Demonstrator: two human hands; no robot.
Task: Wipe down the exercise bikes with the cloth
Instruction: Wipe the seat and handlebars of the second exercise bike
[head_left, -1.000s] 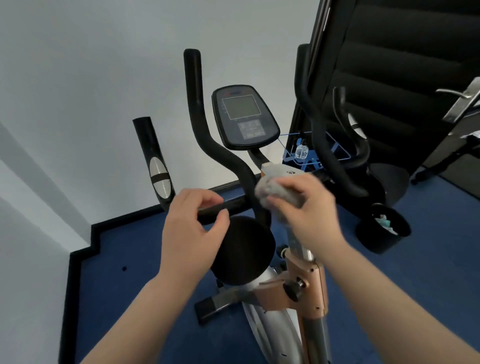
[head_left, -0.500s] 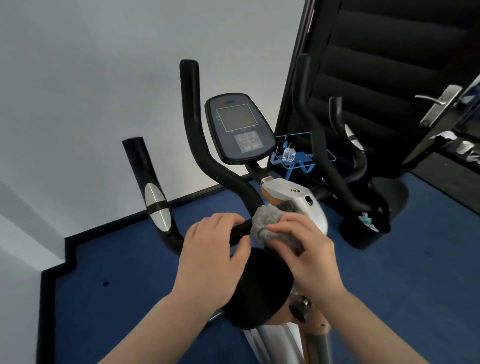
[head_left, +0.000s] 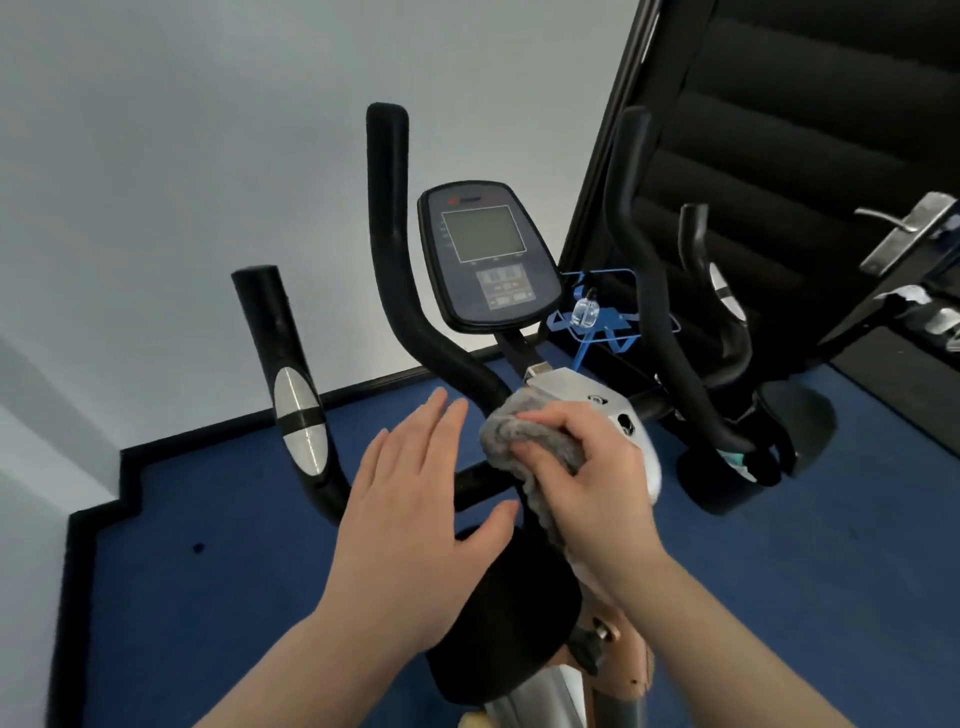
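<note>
Behind the exercise bike (head_left: 483, 260), a blue wire rack (head_left: 597, 322) holds a small clear bottle (head_left: 586, 313). Right hand (head_left: 597, 483): grip curled round the grey cloth (head_left: 524, 441), pressed against the handlebar junction. Left hand (head_left: 415, 514): grip spread flat, fingers straight, holding nothing.

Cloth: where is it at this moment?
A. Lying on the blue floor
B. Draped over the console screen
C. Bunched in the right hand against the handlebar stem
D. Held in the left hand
C: the right hand grips the grey cloth against the handlebar junction, while the left hand is open and holds nothing.
</note>
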